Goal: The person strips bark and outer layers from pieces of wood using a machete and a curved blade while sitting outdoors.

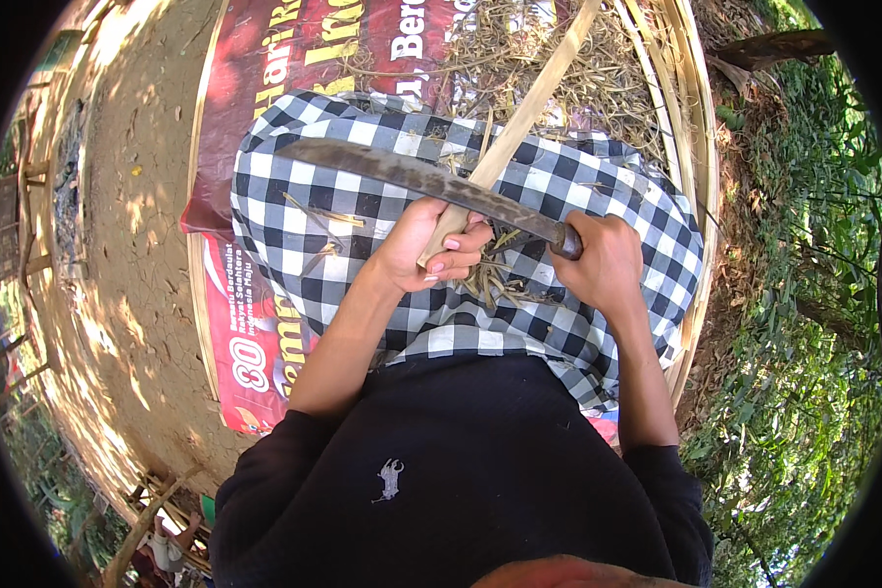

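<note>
My left hand (426, 245) is closed round the lower end of a long, pale, flat strip of wood or bamboo (536, 100), which slants away up and to the right. In my right hand (603, 260) is the dark handle of a machete (387, 169). Its long, stained blade points left and crosses over the strip just above my left fingers. Whether the edge touches the strip, I cannot tell. A black-and-white checked cloth (274, 230) covers my lap under both hands, with thin shavings (495, 279) scattered on it between them.
Beyond my lap lies a red printed banner (230, 127), strewn with a heap of shavings (598, 83). Long pale strips (701, 108) lie along its right side. Bare earth (147, 225) stretches left; green plants (804, 392) grow at right. Another person (167, 549) shows at the lower left.
</note>
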Tool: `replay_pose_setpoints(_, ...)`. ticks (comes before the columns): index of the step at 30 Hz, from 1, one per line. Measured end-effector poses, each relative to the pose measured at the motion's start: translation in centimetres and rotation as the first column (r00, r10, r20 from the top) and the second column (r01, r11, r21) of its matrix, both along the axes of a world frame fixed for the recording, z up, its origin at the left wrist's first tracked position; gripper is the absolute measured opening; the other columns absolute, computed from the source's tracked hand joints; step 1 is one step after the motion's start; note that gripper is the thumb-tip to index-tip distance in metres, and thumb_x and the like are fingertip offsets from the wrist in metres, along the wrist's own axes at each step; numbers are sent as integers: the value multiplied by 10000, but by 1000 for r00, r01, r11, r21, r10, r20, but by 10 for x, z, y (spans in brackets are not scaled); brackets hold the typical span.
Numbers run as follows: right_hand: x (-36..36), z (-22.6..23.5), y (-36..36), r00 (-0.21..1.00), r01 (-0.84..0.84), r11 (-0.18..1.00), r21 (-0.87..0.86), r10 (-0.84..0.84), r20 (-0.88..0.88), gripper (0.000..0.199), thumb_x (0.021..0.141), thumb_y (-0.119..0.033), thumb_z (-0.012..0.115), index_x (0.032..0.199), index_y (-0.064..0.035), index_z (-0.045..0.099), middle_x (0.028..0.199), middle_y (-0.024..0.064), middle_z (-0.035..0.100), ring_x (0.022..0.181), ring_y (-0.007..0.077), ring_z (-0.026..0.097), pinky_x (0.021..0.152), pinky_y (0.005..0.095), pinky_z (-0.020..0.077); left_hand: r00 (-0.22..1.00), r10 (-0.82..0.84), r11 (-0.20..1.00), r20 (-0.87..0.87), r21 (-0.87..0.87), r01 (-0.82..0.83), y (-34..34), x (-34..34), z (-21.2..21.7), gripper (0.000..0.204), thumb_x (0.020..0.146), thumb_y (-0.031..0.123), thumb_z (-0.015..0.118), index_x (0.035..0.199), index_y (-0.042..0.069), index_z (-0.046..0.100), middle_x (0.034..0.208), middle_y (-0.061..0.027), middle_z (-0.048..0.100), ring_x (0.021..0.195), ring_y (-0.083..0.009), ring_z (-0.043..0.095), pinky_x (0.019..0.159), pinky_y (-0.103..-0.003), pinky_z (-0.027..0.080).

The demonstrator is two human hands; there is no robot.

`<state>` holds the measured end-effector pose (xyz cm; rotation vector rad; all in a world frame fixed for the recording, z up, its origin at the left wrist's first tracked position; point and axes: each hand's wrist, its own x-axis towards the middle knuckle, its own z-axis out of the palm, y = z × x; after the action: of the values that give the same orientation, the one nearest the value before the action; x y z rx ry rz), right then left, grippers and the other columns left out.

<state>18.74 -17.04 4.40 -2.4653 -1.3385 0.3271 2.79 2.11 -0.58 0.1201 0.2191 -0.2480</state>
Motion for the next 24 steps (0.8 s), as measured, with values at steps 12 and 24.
replay_pose_setpoints(12,74,10,-6,970,235,942,-241,-243,-4,174,758,-211,713,777,-37,710,635,201,649,639,392,668,659,466,542,977,-13,925,-213,368,93,-11,-18,36,450,1098,459,212,870,144,437,555,58,346,326,-30,281,300,-178,231)
replay_pose_setpoints(24,104,-2,-17,923,379,906,-185,-359,136,212,776,-234,710,775,-23,693,671,225,656,670,425,654,675,492,536,968,-56,892,-243,425,158,-13,-23,34,445,1094,481,249,855,151,427,544,55,340,333,-25,261,301,-180,226)
